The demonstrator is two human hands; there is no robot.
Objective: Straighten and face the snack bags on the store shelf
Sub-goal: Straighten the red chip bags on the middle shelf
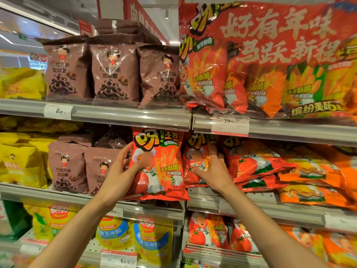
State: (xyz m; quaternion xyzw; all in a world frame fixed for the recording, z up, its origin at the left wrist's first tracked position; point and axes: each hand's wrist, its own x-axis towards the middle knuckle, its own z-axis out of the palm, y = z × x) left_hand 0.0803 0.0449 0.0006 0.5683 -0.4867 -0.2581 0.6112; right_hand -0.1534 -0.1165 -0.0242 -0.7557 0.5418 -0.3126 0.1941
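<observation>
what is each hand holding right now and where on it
The left hand grips the upright red potato-stick bag by its left edge. The right hand rests open on the neighbouring red bag.

Bright, even store light fell from ceiling strips [29, 14] above me. Glare streaked the glossy brown bags [114, 70] and the clear shelf rail [131, 115]. My wide lens bent the edges, and the right-side orange bags [316, 171] blurred.
</observation>
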